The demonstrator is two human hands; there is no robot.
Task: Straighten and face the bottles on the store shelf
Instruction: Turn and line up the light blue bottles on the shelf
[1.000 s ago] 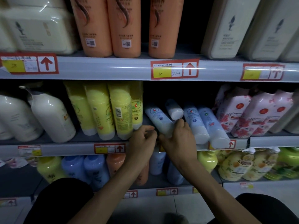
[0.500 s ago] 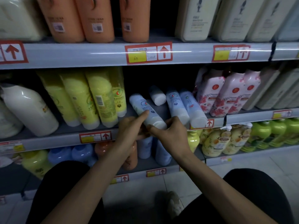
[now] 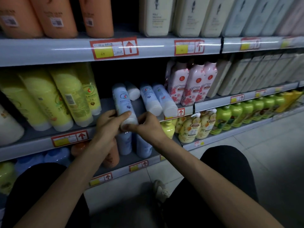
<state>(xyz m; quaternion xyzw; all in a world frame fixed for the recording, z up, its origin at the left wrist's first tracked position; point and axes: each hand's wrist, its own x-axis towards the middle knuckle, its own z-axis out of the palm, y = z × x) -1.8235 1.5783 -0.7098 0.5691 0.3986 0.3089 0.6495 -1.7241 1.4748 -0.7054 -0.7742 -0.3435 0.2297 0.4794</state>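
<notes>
Tall yellow plastic bottles (image 3: 69, 99) are crowding the left side, and two more pale blue cylindrical bottles (image 3: 150, 100) are leaning just to the right. Between them, at the front lip of the grey middle shelf (image 3: 41, 137), the pale blue-and-white cylindrical plastic bottle (image 3: 122, 102) is standing white end down, label outward, its top tipping back-left. The left hand (image 3: 107, 124) is wrapping its grip round the lower body; the right hand (image 3: 148, 127) is pinching the white end. The bottle is leaning less than before, and the left forefinger is no longer outstretched.
</notes>
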